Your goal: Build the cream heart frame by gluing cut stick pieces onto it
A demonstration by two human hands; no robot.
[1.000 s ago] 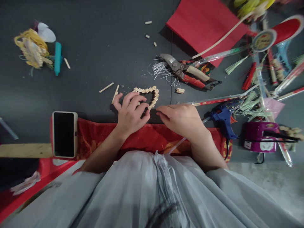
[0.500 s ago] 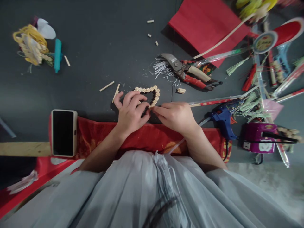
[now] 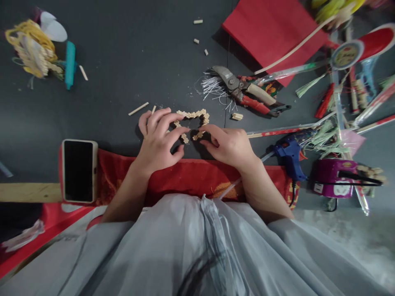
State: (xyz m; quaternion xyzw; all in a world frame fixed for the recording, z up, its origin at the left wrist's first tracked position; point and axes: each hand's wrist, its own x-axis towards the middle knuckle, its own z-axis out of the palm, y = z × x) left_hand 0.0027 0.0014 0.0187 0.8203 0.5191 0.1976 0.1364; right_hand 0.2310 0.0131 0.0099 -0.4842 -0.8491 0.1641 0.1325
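A heart-shaped outline of small pale beads [image 3: 194, 115] lies on the dark table [image 3: 123, 61] just in front of me. My left hand [image 3: 157, 142] rests on its left side, fingers curled and pinching the left lower end of the bead string. My right hand [image 3: 230, 144] pinches the right lower end with thumb and forefinger. The two loose ends sit a small gap apart between my fingertips.
Pruning shears [image 3: 243, 88] lie behind the heart beside white fibre scraps. A blue glue gun [image 3: 290, 152] and a purple device [image 3: 335, 176] sit to the right. A phone [image 3: 78, 170] lies left on red cloth [image 3: 197, 176]. Red paper [image 3: 271, 28], sticks, tassels and short wooden bits are scattered about.
My right hand moved left and took hold of the heart's right end. My left hand shifted up and left. The bottom of the heart now shows two separate ends.
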